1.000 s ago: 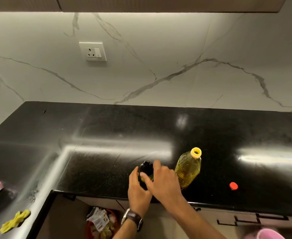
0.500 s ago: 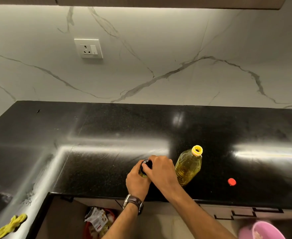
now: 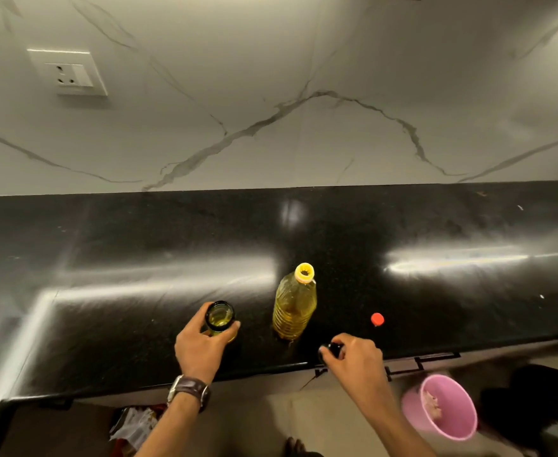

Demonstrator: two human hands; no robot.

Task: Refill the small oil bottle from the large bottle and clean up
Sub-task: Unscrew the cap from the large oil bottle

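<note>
1. The scene is moderately lit; the marble wall is brightest along its top, so light falls from above it.
2. The black countertop is glossy and carries long white streaks of glare, one left of the large bottle and one to its right, plus a small bright spot behind it.
3. The large bottle glows yellow where light passes through the oil.
4. Wide-angle distortion bends the countertop's edges, most strongly at the picture's left and right borders.
5. The pink bucket, below and right of the bottle, is smeared with blur; the lower corners are dim.
</note>
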